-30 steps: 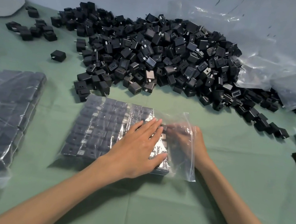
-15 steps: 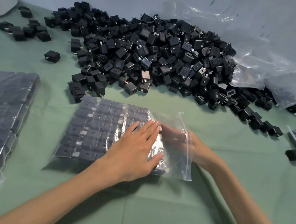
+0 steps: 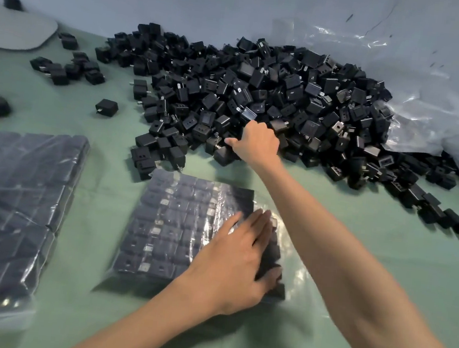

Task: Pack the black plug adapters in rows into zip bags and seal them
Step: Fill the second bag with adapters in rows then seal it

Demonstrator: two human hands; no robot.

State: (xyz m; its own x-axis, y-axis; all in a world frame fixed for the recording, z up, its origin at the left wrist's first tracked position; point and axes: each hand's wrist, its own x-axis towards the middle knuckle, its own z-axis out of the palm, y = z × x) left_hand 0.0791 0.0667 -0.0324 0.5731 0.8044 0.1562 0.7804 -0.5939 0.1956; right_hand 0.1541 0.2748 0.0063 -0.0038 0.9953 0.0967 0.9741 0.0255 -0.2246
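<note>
Left hand (image 3: 234, 262): palm down, fingers straight and close together, pressing flat on the right part of the zip bag (image 3: 172, 224). The bag lies on the green table cover (image 3: 356, 249), near centre. Inside it the packed adapters (image 3: 161, 215) sit in tidy rows. A slack strip of clear plastic shows just right of the hand (whether the seal is closed cannot be told).

Right hand (image 3: 256, 145): reaches far across the bag to the near edge of the loose adapter pile (image 3: 301, 96). Fingers are curled down among the adapters, thumb out to the left. The fingertips are hidden, so whether they grip one cannot be told.

The pile spreads along the far side and trails off to the right. A crumpled clear plastic sheet (image 3: 441, 116) lies at its far right. A single adapter (image 3: 106, 107) sits apart, left of the pile. A small cluster (image 3: 69, 67) lies farther left. A filled bag (image 3: 12, 207) rests at the left edge, well apart from the zip bag.
</note>
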